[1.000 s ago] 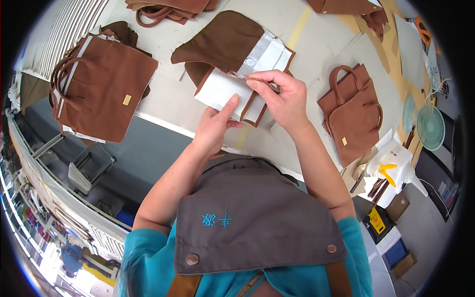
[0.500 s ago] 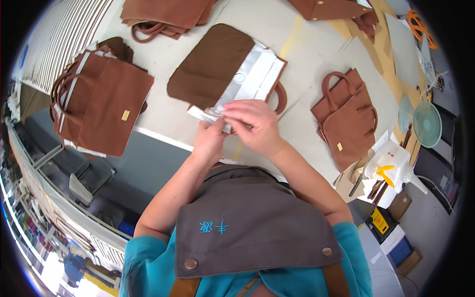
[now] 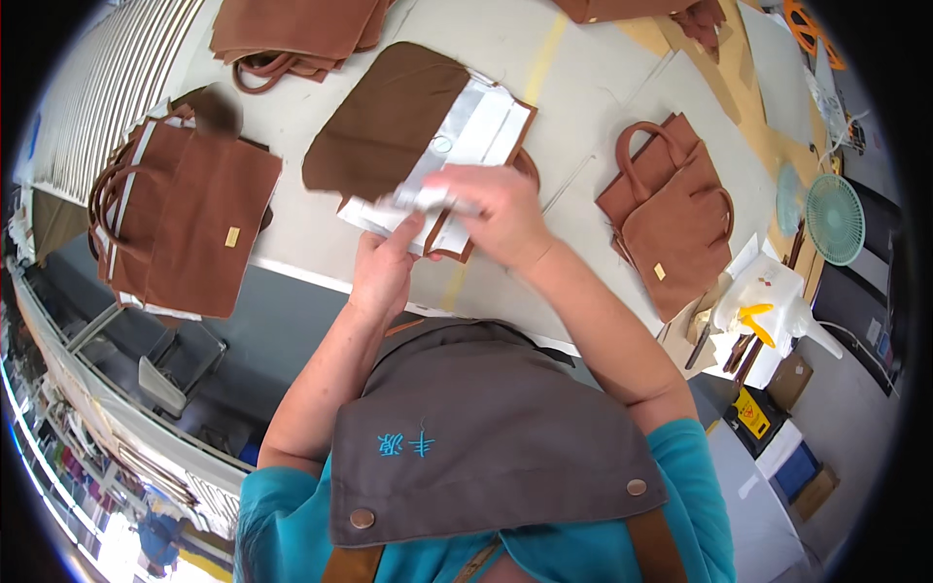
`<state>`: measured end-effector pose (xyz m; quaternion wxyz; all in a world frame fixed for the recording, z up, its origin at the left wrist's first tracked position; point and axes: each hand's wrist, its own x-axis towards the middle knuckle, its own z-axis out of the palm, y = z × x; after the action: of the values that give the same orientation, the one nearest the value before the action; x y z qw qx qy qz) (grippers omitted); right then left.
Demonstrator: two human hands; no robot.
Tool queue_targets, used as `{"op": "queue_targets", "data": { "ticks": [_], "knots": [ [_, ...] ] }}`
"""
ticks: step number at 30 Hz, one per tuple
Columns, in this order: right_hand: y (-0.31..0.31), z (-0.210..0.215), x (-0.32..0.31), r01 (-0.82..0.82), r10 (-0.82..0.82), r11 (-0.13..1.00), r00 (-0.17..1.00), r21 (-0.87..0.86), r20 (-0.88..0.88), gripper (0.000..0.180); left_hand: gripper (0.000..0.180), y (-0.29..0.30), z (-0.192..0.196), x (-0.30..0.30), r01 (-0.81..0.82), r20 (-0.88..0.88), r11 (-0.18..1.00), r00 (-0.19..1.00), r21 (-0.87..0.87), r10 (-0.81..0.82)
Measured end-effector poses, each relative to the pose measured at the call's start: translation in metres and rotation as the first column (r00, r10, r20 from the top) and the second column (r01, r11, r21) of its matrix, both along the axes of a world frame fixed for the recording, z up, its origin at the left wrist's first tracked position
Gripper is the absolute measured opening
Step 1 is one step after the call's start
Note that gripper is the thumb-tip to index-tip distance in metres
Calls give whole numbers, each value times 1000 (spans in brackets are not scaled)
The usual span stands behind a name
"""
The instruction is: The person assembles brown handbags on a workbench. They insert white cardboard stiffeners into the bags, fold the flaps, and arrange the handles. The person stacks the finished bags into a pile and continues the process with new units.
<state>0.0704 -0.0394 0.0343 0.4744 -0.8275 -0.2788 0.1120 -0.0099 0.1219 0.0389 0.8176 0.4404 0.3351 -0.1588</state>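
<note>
An unfinished brown bag panel (image 3: 389, 117) lies on the table in front of me, its white backing (image 3: 486, 121) exposed along the right side. At its near edge my left hand (image 3: 382, 272) is closed, thumb on top, gripping the white-and-brown border of the panel. My right hand (image 3: 498, 214) is over the backing, fingers closed on a whitish strip (image 3: 428, 199) smeared by motion. Part of a brown handle (image 3: 528, 167) sticks out beyond the panel, partly behind my right hand.
Stacked brown bags (image 3: 194, 209) hang over the table edge at left. More brown pieces (image 3: 296, 34) lie at the far left. A brown bag (image 3: 671, 214) is at right, near a white plastic container (image 3: 763, 296), yellow-handled tool (image 3: 756, 324) and green basket (image 3: 835, 220).
The panel and surroundings have shifted slightly left in view. My hands have drawn apart, the right lifting the whitish strip, and more of the panel's near brown-edged border shows.
</note>
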Motion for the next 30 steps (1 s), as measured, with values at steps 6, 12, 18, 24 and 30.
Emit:
{"op": "queue_targets", "data": {
  "ticks": [6,12,18,24,30],
  "knots": [
    [8,6,42,279,-175,943,879,182,-443,17,37,10,0,4,-55,49,997,997,-52,58],
    [9,18,48,191,-72,972,796,136,-602,19,35,12,-1,6,-51,49,998,997,-34,53],
    [16,10,20,-96,96,995,995,34,1,40,30,14,-1,7,-8,59,995,998,96,2],
    [26,-5,-11,-80,80,997,994,-5,79,44,28,26,-8,-1,9,38,995,999,99,-13],
    [36,-19,-8,14,-1,997,986,-74,168,38,32,20,-3,7,-18,-21,981,1000,195,22]
  ]
}}
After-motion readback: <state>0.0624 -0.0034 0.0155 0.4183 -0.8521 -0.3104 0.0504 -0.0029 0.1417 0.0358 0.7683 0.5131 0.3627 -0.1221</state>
